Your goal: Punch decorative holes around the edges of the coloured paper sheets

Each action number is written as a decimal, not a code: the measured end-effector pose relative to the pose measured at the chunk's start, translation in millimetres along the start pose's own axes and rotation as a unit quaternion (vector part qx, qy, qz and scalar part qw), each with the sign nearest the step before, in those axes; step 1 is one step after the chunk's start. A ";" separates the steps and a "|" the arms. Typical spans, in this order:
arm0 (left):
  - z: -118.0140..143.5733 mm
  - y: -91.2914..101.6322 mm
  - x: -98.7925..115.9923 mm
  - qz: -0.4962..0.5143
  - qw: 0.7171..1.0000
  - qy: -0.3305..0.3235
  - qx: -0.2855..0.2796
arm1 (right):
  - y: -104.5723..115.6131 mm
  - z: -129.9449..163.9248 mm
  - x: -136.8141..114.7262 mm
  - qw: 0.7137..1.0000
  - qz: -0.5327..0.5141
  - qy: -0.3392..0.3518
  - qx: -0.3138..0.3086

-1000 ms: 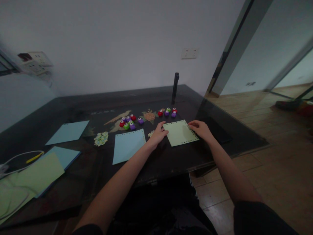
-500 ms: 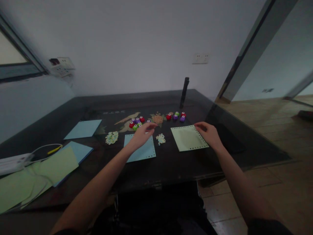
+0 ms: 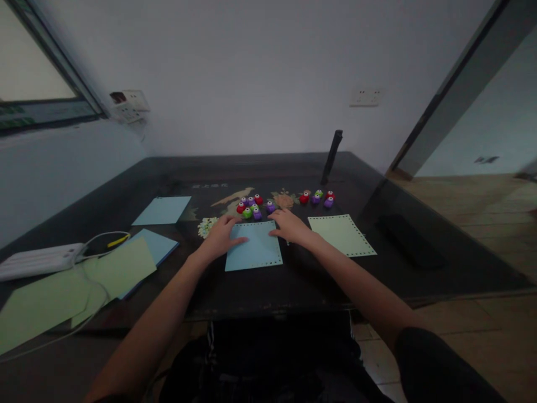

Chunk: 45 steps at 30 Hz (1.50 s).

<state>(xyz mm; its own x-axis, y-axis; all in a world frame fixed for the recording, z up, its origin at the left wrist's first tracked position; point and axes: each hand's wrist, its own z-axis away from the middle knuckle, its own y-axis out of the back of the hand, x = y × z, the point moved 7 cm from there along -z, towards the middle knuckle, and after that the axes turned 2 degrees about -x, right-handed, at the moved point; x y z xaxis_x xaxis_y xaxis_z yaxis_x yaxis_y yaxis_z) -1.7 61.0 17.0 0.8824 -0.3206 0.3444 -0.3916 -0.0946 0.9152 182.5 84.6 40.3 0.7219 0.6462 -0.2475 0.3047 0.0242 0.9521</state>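
Observation:
A light blue paper sheet [image 3: 255, 249] with punched holes along its edges lies flat on the dark table [image 3: 293, 280]. My left hand [image 3: 221, 235] rests on its left edge, fingers spread. On the sheet's upper right corner lies my right hand [image 3: 290, 226], palm down. A pale green punched sheet [image 3: 342, 234] sits to the right, untouched. Behind the blue sheet is a cluster of small red, purple and green craft punches [image 3: 251, 207]; a second group of punches [image 3: 318, 196] lies further right.
A heap of paper bits [image 3: 206, 226] lies left of my left hand. More blue [image 3: 161, 210] and green sheets [image 3: 118, 268] cover the table's left side, with a white power bank [image 3: 39, 260] and cable. A dark upright stick [image 3: 331, 149] stands at the back. Floor opens to the right.
My left hand left the green sheet and settled on the blue sheet's left edge. My right hand crossed from the green sheet to the blue one. The view swung left.

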 end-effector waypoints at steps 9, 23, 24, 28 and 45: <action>-2.1 -10.9 -6.9 -0.061 0.998 -0.002 -0.008 | -16.7 -0.8 -1.4 0.997 0.061 0.004 -0.051; 1.7 -0.8 2.6 -0.033 0.999 -0.004 -0.001 | -15.7 -0.5 3.4 0.999 -0.029 0.000 0.018; 1.4 -0.5 2.6 -0.033 0.999 -0.004 0.002 | -15.9 -0.6 4.3 0.999 -0.041 -0.001 0.023; -0.1 0.8 4.2 -0.023 1.000 -0.005 0.015 | -15.1 -0.9 7.8 0.995 -0.093 -0.009 0.042; -2.3 20.7 -10.7 0.158 0.980 0.103 0.061 | -27.8 -3.1 38.2 0.819 -0.555 -0.143 0.010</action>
<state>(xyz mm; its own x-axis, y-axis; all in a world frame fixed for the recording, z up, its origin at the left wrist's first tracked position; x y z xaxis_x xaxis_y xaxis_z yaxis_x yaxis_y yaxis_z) -18.6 64.7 32.7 0.7409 -0.1566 0.6531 -0.6712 -0.1368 0.7286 199.7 110.9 5.0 0.1083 0.0281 -0.9937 0.8802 0.4620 0.1090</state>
